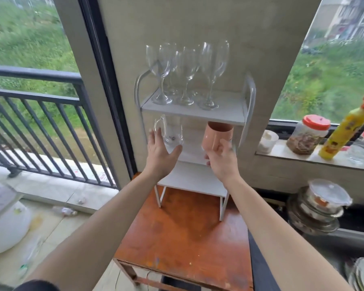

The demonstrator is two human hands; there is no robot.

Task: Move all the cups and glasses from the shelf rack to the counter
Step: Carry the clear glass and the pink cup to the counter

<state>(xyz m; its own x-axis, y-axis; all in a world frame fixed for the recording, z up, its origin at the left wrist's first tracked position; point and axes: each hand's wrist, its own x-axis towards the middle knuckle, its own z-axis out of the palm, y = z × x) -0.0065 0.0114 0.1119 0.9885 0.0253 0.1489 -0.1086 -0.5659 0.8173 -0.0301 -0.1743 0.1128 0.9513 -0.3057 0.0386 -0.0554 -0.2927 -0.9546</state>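
Note:
A white shelf rack [248,95] stands on a small orange-brown table [183,238] against the wall. Several clear wine glasses [187,72] stand upright on its top shelf. On the middle shelf, a clear glass mug [172,133] with a handle sits at the left and a pink cup [215,138] at the right, tilted toward me. My left hand [160,156] wraps around the glass mug from the front. My right hand [221,158] grips the pink cup at its lower part. The bottom shelf holds nothing that I can see.
A windowsill at the right carries a small white cup [268,140], a red-lidded jar [308,134] and a yellow bottle [343,131]. Stacked lidded bowls [317,206] sit below it on the dark counter [345,240]. A black balcony railing [40,97] runs along the left.

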